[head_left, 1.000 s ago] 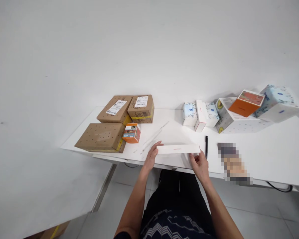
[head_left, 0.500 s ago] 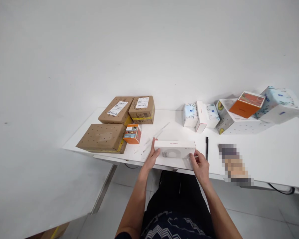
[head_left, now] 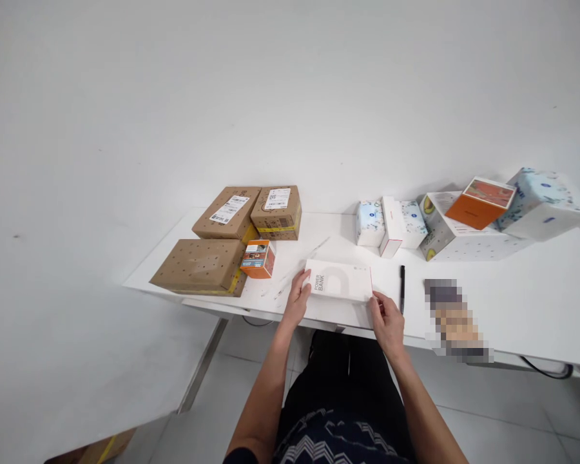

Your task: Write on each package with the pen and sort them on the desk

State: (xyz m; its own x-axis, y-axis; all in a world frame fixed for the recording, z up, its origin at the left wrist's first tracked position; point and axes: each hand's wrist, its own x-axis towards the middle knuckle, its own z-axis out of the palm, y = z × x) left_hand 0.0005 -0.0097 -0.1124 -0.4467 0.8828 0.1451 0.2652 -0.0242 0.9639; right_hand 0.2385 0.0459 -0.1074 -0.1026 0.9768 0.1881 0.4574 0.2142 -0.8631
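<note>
A white power bank box [head_left: 344, 281], with "POWER BANK" printed at its left end, is between my two hands over the front of the white table [head_left: 328, 225]. My left hand [head_left: 296, 299] grips its left end, thumb on the near side. At the box's right end, my right hand [head_left: 387, 320] is closed on the near corner. The broad printed face is turned up towards me. Just right of my right hand lies a black pen [head_left: 403, 290].
Brown cardboard boxes [head_left: 200, 265] and a small orange box [head_left: 258, 259] stand at the left. Tissue packs [head_left: 370, 223], a slim white box [head_left: 391, 225], an avocado-printed box [head_left: 473, 243], another orange box [head_left: 478, 206] and a larger tissue pack [head_left: 544, 200] are at right. A pixelated patch covers something nearby.
The power bank box has tipped so that its broad printed face now shows from above instead of its narrow side. Both hands have stayed on its ends, the left shifting slightly right.
</note>
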